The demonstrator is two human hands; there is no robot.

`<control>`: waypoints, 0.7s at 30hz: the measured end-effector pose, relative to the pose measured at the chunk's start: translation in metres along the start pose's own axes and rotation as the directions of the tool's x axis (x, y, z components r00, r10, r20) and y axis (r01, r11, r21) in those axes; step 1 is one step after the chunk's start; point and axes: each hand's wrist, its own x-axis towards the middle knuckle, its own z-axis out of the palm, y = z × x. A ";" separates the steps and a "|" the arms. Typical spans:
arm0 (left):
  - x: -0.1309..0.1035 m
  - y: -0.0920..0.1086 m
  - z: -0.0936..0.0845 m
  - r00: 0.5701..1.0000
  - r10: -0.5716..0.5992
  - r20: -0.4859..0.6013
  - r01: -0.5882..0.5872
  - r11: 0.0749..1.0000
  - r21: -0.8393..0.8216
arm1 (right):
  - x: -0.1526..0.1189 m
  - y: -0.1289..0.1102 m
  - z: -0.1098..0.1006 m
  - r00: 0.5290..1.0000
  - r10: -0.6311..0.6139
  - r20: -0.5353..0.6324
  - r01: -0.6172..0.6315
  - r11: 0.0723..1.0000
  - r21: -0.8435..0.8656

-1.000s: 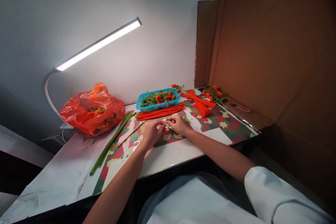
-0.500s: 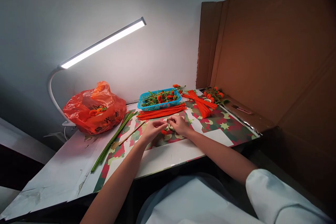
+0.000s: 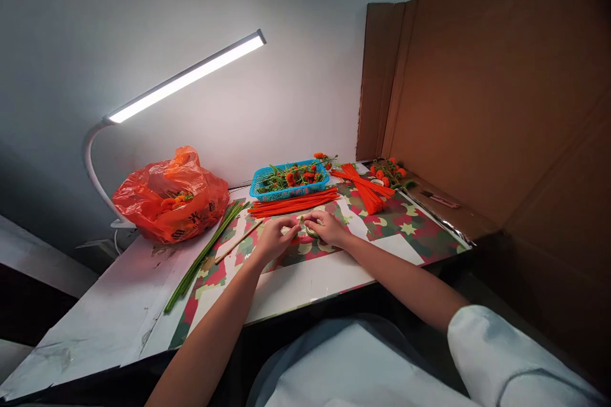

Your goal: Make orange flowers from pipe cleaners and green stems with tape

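We hold our left hand [image 3: 275, 240] and right hand [image 3: 329, 229] close together above the patterned table [image 3: 305, 280], fingertips pinching a small green piece [image 3: 301, 220] between them. A lit lamp [image 3: 186, 79] stands at our left, brown cardboard [image 3: 477, 89] at our right.

Glossy thin plastic bag [image 3: 167, 203]; matt brown cardboard [image 3: 477, 89].
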 end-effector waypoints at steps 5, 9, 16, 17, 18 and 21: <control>-0.002 0.010 0.002 0.992 0.091 -0.085 -0.073 0.979 0.191 | 0.005 0.008 0.005 0.999 0.032 0.015 -0.033 0.996 0.088; -0.003 0.014 0.003 0.990 0.099 -0.095 -0.082 0.983 0.166 | 0.007 0.009 0.005 0.999 0.038 -0.018 -0.036 0.996 0.085; -0.004 0.004 0.000 0.979 -0.065 0.194 0.151 0.868 -0.473 | 0.004 -0.006 -0.001 1.000 0.022 0.010 -0.024 0.985 0.170; -0.004 0.001 0.000 0.968 -0.067 0.242 0.191 0.824 -0.534 | 0.003 -0.008 -0.001 1.000 0.025 0.015 -0.027 0.980 0.196; -0.004 -0.002 0.000 0.957 -0.063 0.284 0.224 0.783 -0.580 | 0.003 -0.009 -0.001 0.999 0.031 0.024 -0.035 0.974 0.222; -0.002 -0.009 0.001 0.929 -0.036 0.369 0.284 0.707 -0.647 | 0.001 -0.013 0.000 0.994 0.075 0.077 -0.095 0.950 0.296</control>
